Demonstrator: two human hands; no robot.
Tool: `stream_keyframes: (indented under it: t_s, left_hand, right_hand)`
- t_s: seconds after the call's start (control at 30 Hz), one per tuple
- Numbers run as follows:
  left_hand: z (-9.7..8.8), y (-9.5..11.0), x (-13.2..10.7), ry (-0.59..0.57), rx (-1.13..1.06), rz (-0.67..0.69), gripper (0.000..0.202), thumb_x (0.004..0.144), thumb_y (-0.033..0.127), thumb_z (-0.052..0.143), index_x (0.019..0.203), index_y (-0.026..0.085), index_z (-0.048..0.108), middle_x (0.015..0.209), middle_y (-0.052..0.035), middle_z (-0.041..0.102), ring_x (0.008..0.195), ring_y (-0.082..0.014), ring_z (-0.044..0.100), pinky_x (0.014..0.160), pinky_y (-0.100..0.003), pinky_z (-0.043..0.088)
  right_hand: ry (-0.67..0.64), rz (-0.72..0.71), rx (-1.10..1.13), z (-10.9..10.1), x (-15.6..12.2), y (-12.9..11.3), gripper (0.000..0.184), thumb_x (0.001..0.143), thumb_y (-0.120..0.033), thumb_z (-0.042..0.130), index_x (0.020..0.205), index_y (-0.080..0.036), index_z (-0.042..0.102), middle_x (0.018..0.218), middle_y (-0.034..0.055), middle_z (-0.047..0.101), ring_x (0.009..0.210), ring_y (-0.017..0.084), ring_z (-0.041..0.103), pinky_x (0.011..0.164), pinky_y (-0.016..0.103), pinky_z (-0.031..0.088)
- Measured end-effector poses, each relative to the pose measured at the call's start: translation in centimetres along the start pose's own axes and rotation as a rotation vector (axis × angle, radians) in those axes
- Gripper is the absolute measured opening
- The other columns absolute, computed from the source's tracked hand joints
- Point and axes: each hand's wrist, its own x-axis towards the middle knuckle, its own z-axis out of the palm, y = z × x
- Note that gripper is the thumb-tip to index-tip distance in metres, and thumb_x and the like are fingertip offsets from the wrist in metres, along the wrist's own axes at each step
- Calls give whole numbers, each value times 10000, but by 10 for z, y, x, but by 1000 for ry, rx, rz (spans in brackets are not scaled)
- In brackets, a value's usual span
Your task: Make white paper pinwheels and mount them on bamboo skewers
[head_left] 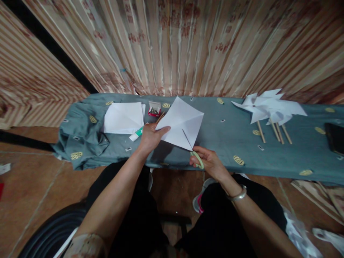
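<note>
My left hand (151, 137) pinches the left edge of a white square sheet of paper (182, 122) and holds it tilted above the blue-grey cloth. My right hand (208, 161) grips a pair of scissors with pale green handles (197, 158). Their blades reach up into the paper from its lower corner along a crease. A silver bangle (238, 195) circles my right wrist.
A low bench under a blue-grey patterned cloth (228, 143) carries a stack of white sheets (123, 117), a glue stick (136, 134), a small red box of pins (154, 109), finished white paper pinwheels on wooden sticks (268, 109) and a dark object (334, 136) at right. Curtains hang behind.
</note>
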Motion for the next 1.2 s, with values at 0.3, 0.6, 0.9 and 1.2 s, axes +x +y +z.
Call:
stream_keyframes:
  t_s: [0.3, 0.6, 0.9, 1.2]
  left_hand:
    - [1, -4, 0, -20, -15, 28, 231, 645, 354, 755, 710, 135, 727, 559, 12, 622, 509, -124, 546, 471, -232, 428]
    - [1, -6, 1, -29, 16, 42, 282, 657, 383, 741, 762, 120, 740, 610, -8, 657, 563, -152, 593, 503, -244, 457]
    - [4, 1, -1, -57, -20, -27, 223, 657, 350, 714, 620, 137, 656, 478, 20, 555, 405, -100, 481, 378, -210, 388]
    - [5, 4, -2, -51, -24, -26, 197, 649, 328, 712, 631, 136, 667, 465, 26, 535, 387, -79, 438, 350, -195, 352]
  right_hand:
    - [-16, -4, -11, 0, -1, -3, 417, 552, -429, 856, 815, -193, 634, 594, -32, 629, 534, 90, 565, 528, 218, 472]
    - [19, -8, 16, 1, -1, 2, 465, 536, -458, 859, 841, -194, 626, 606, -26, 646, 517, 92, 568, 496, 220, 457]
    - [15, -22, 2, 1, 1, 2, 458, 547, -464, 853, 844, -191, 635, 609, -25, 630, 500, 87, 544, 494, 225, 458]
    - [-76, -14, 1, -1, -5, -6, 446, 596, -551, 816, 765, -198, 602, 625, -14, 630, 535, 89, 542, 514, 214, 447]
